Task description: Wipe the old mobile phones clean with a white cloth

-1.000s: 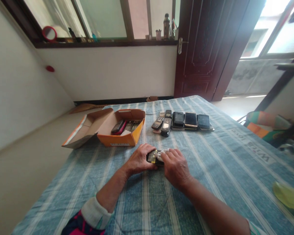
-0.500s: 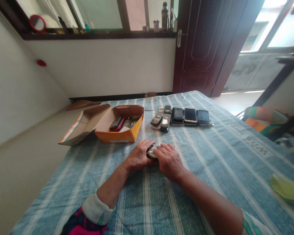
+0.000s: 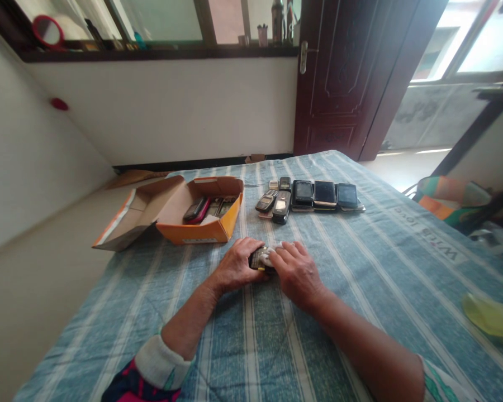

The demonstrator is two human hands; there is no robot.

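A dark mobile phone with a keypad (image 3: 257,259) lies in my left hand (image 3: 240,261), whose fingers and thumb are closed around its left end. My right hand (image 3: 298,273) pinches a small white cloth or tissue (image 3: 268,255) and presses it on the phone's face, hiding the right part. Beyond my hands, several keypad phones (image 3: 281,206) are grouped together. Beside them, to the right, sit touchscreen phones (image 3: 324,194) in low stacks. An open orange cardboard box (image 3: 193,233) stands to the left with phones (image 3: 197,210) inside, one of them red-edged.
Blue striped cloth (image 3: 218,346) covers the surface under everything. The box's lid (image 3: 128,220) is folded out over the left edge. A yellow-green item (image 3: 490,315) lies at the right. Past the far edge are a white wall and a dark red door (image 3: 339,78).
My right hand has slid the white cloth rightward along the phone, uncovering its keypad. My left hand keeps its grip. The whole view has shifted slightly.
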